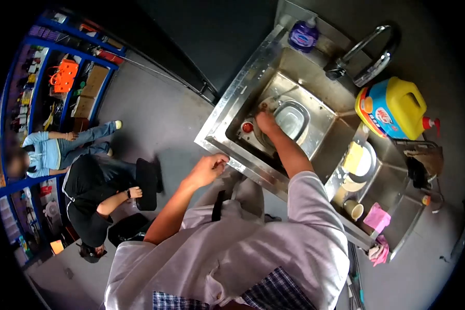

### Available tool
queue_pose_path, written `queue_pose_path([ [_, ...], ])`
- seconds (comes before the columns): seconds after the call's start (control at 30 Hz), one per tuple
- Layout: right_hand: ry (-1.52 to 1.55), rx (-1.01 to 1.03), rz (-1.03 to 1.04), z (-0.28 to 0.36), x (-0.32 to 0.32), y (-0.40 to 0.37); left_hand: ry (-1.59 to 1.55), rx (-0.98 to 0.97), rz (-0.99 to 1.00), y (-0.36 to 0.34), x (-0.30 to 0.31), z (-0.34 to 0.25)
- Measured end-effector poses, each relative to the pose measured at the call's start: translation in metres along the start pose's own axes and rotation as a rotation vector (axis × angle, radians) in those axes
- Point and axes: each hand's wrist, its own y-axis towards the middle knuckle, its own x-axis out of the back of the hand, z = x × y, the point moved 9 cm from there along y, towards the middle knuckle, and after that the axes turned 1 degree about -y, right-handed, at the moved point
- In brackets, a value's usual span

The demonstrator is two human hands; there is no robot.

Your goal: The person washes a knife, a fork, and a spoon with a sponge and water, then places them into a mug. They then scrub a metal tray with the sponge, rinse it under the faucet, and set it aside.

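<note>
Right hand (266, 122) down in sink (323, 139), touching left rim of steel bowl (293, 119); grip can't be told. Bowl on plate (244, 134), mid-basin. Left hand (207, 168) clenched on sink's front edge.

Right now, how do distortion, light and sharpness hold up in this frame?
Head view: heavy fisheye bend, black corners, the sink rim bowed. Head view: even light, with mild glare on the metal bowl by the right hand. Head view: left hand on the rim is fairly sharp; the shelves at the left edge are soft and smeared.
</note>
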Motion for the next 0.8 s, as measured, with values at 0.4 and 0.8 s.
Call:
queue_pose_path([
  [0.4,0.314,0.054,-0.804,0.070,0.280,-0.171,-0.880,0.239,0.121,0.111,-0.034,-0.041],
  [0.8,0.293,-0.369,-0.966,-0.039,0.353,-0.222,-1.123,0.135,0.317,0.216,-0.104,-0.106],
])
